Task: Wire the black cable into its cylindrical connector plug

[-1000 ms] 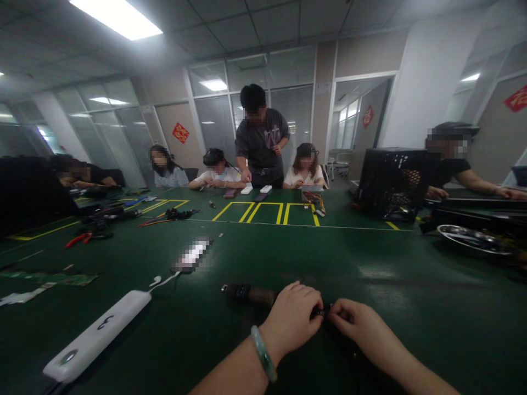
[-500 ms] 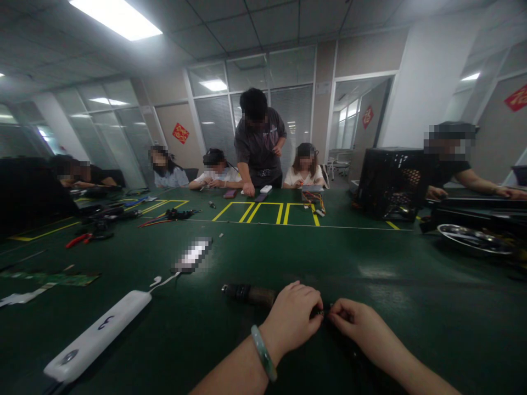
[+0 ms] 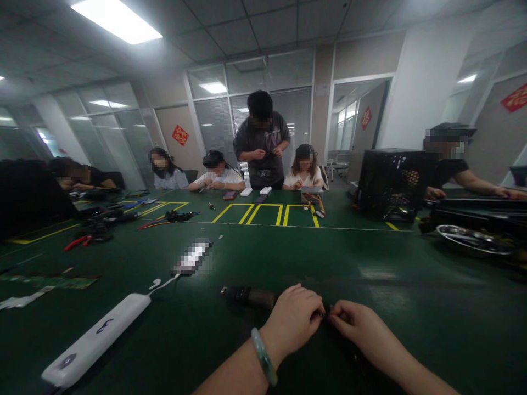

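My left hand (image 3: 297, 314), with a green bangle at its wrist, is closed with its fingers curled down. A dark cylindrical tool (image 3: 257, 297) with a metal end lies on the green table just beyond it, partly hidden behind the hand. Thumb and fingers of my right hand (image 3: 354, 322) are pinched together close to the left fingertips. Some small dark piece (image 3: 328, 310) shows between the two hands, too small and dim to name. What either hand holds is mostly covered by the fingers.
A white power bank-like block (image 3: 99, 339) marked 3 lies at left, cabled to a phone-like device (image 3: 192, 257). Red-handled pliers (image 3: 78, 242), wires (image 3: 175, 216) and a green circuit board (image 3: 53, 281) lie further left. A black computer case (image 3: 391, 184) and metal bowl (image 3: 473, 239) stand right. Several people work around the table.
My hands stay almost in place, with slight finger movement. Across the table, the standing person has straightened and lifted a hand from the tabletop, bringing both hands together at the chest.
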`<act>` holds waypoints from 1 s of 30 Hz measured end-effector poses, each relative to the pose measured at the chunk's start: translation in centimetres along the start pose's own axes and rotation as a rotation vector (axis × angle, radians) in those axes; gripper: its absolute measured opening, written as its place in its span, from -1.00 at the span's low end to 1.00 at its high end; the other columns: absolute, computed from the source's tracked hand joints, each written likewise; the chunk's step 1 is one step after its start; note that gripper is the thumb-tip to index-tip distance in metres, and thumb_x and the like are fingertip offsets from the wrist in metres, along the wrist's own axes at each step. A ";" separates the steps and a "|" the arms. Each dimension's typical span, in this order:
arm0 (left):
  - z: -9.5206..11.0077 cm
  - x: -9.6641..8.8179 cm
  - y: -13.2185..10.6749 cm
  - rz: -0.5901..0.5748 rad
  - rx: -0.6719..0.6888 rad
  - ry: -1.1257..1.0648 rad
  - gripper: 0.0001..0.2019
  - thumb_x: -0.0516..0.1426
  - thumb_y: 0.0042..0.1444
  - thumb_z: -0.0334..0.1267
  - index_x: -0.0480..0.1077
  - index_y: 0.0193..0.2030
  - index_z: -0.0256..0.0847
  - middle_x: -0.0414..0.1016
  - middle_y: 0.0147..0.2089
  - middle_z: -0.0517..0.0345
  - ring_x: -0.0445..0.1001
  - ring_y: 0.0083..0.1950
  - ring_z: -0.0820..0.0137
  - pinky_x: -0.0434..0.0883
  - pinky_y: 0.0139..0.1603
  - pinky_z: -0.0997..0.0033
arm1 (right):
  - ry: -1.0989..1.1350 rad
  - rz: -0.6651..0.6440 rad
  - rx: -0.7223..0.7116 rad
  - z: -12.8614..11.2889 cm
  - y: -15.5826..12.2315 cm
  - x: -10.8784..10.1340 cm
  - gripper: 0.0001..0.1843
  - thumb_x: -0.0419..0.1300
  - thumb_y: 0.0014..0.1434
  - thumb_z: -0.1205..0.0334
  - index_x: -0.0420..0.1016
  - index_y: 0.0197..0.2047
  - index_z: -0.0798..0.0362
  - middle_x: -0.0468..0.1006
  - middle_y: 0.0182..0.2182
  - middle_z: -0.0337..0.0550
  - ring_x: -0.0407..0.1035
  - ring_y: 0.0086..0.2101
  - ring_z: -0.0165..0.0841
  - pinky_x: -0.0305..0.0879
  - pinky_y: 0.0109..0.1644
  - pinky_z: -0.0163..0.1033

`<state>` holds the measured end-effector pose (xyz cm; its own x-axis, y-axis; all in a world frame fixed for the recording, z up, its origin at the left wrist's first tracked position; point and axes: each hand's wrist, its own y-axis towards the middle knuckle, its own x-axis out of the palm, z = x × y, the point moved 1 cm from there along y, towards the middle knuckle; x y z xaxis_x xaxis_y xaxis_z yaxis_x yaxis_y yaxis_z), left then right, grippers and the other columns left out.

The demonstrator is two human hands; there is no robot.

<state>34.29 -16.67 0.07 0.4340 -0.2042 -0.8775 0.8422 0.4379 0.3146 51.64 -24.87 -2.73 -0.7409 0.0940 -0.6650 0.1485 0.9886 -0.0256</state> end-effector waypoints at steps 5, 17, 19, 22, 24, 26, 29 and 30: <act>0.1 0.1 0.0 -0.017 -0.007 0.023 -0.89 0.15 0.12 -0.36 0.40 -0.20 -0.10 0.49 -0.12 0.29 0.41 -0.04 0.42 0.09 0.28 0.22 | 0.009 -0.008 0.013 0.1 0.1 0.1 -0.80 0.11 0.17 0.15 0.49 -0.36 0.06 0.51 -0.50 -0.27 0.37 -0.47 -0.39 0.12 -0.45 -0.39; 0.2 -0.1 0.1 -0.028 -0.024 0.013 -0.94 0.13 0.15 -0.32 0.39 -0.22 -0.13 0.49 -0.12 0.26 0.41 -0.04 0.40 0.12 0.26 0.19 | 0.026 -0.014 0.008 -0.1 0.0 0.0 -0.81 0.11 0.18 0.17 0.50 -0.34 0.04 0.52 -0.49 -0.26 0.38 -0.46 -0.38 0.14 -0.44 -0.39; 0.2 -0.2 0.1 -0.031 -0.025 0.010 -0.93 0.13 0.15 -0.32 0.38 -0.21 -0.13 0.49 -0.13 0.24 0.41 -0.05 0.39 0.12 0.26 0.17 | 0.030 -0.013 0.018 -0.3 0.0 0.0 -0.81 0.11 0.18 0.17 0.50 -0.34 0.05 0.52 -0.49 -0.26 0.39 -0.46 -0.38 0.14 -0.44 -0.39; 0.1 -0.2 0.1 -0.023 -0.042 0.005 -0.89 0.16 0.13 -0.30 0.37 -0.18 -0.13 0.49 -0.16 0.23 0.42 -0.07 0.37 0.14 0.24 0.15 | 0.037 -0.010 0.025 -0.2 0.1 0.0 -0.81 0.11 0.17 0.17 0.49 -0.36 0.05 0.51 -0.50 -0.25 0.38 -0.46 -0.38 0.13 -0.45 -0.39; 0.1 -0.1 0.1 -0.021 -0.041 0.008 -0.90 0.16 0.12 -0.30 0.37 -0.20 -0.13 0.49 -0.16 0.23 0.42 -0.06 0.36 0.15 0.23 0.16 | 0.033 -0.007 0.012 0.0 0.1 0.0 -0.80 0.10 0.18 0.16 0.49 -0.36 0.05 0.51 -0.50 -0.26 0.37 -0.47 -0.38 0.13 -0.44 -0.39; 0.1 0.0 0.1 -0.027 -0.025 0.014 -0.93 0.16 0.13 -0.31 0.38 -0.22 -0.14 0.49 -0.15 0.22 0.42 -0.05 0.36 0.15 0.23 0.16 | 0.023 -0.005 -0.001 0.1 0.2 0.0 -0.81 0.11 0.17 0.16 0.49 -0.36 0.05 0.50 -0.50 -0.26 0.37 -0.47 -0.38 0.13 -0.44 -0.39; 0.1 0.0 0.1 -0.025 -0.010 0.013 -0.93 0.13 0.14 -0.32 0.39 -0.22 -0.15 0.49 -0.14 0.19 0.42 -0.05 0.33 0.14 0.23 0.14 | 0.012 -0.002 -0.003 0.1 0.2 0.0 -0.81 0.11 0.16 0.17 0.49 -0.37 0.05 0.49 -0.52 -0.27 0.36 -0.47 -0.39 0.13 -0.44 -0.39; 0.1 0.0 0.1 -0.023 -0.010 0.010 -0.92 0.13 0.14 -0.33 0.39 -0.21 -0.15 0.49 -0.14 0.18 0.42 -0.05 0.33 0.14 0.23 0.13 | 0.014 -0.003 0.000 0.1 0.2 0.0 -0.81 0.11 0.16 0.17 0.49 -0.37 0.05 0.49 -0.52 -0.27 0.36 -0.47 -0.39 0.13 -0.44 -0.39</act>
<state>34.35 -16.71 0.16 0.4117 -0.2057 -0.8878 0.8484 0.4422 0.2910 51.70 -24.73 -2.83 -0.7504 0.0925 -0.6545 0.1459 0.9889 -0.0276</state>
